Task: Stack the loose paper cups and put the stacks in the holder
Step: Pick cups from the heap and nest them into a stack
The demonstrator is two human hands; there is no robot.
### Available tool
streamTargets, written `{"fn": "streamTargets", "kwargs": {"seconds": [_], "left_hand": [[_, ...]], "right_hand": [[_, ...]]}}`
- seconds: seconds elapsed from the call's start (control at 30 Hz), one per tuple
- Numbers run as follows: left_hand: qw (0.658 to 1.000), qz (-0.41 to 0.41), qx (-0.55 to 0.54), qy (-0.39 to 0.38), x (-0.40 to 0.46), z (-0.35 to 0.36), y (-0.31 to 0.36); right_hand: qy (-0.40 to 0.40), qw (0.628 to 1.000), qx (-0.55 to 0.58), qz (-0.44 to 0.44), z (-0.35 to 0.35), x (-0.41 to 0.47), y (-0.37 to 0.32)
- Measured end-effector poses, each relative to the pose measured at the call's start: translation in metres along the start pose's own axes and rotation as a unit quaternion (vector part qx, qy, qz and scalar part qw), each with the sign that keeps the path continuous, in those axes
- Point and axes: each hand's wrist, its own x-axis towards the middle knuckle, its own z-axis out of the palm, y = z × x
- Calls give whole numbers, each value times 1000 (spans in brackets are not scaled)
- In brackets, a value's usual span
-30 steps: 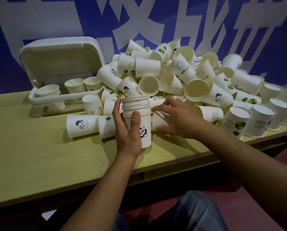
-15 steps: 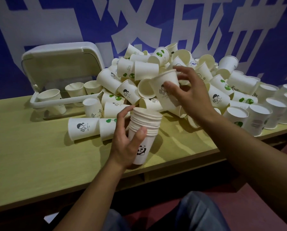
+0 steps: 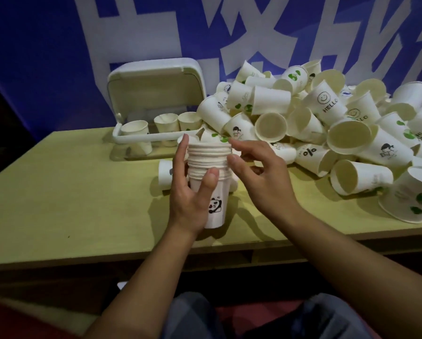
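My left hand [image 3: 192, 192] grips a stack of several nested white paper cups [image 3: 208, 162], held upright above the table; the bottom cup shows a panda print. My right hand [image 3: 261, 172] is beside the stack's rims on the right, fingers loosely spread, thumb near the rims, holding nothing. A big heap of loose paper cups [image 3: 327, 123] lies behind and to the right. The white holder [image 3: 153, 138] stands at the back left with its lid up and a few cups inside.
The yellow-green table [image 3: 70, 192] has bare surface to the left and front of my hands. One loose cup [image 3: 165, 172] lies on its side just behind my left hand. A blue wall with white characters backs the table.
My right hand brought a cup from the heap onto the stack and has let go. My left hand raised the stack a little. The camera view shifted to the left.
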Motion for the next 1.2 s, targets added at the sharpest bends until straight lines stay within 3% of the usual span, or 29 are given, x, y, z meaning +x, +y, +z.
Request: {"fn": "streamTargets", "kwargs": {"seconds": [0.1, 0.23, 0.4, 0.57, 0.73, 0.87, 1.0, 1.2], "left_hand": [[999, 5, 35, 16, 0, -20, 0], [998, -26, 49, 42, 2, -46, -5], [993, -54, 58, 82, -2, -68, -14], [993, -54, 57, 85, -2, -72, -15], [995, -54, 45, 76, 0, -75, -18], [997, -41, 59, 36, -1, -77, -18], [997, -42, 65, -18, -2, -72, -15], [996, -25, 81, -41, -2, -68, -12]], "right_hand": [[-41, 998, -27, -28, 5, 10, 0], [-126, 965, -210, -94, 4, 27, 10], [-282, 909, -302, -62, 5, 37, 18], [-324, 875, -355, -55, 10, 39, 25], [-306, 903, -298, -52, 5, 42, 27], [-151, 969, -184, -62, -2, 45, 23], [-25, 998, -42, -39, 0, 56, -1], [-41, 998, -11, -55, 31, 50, -30]]}}
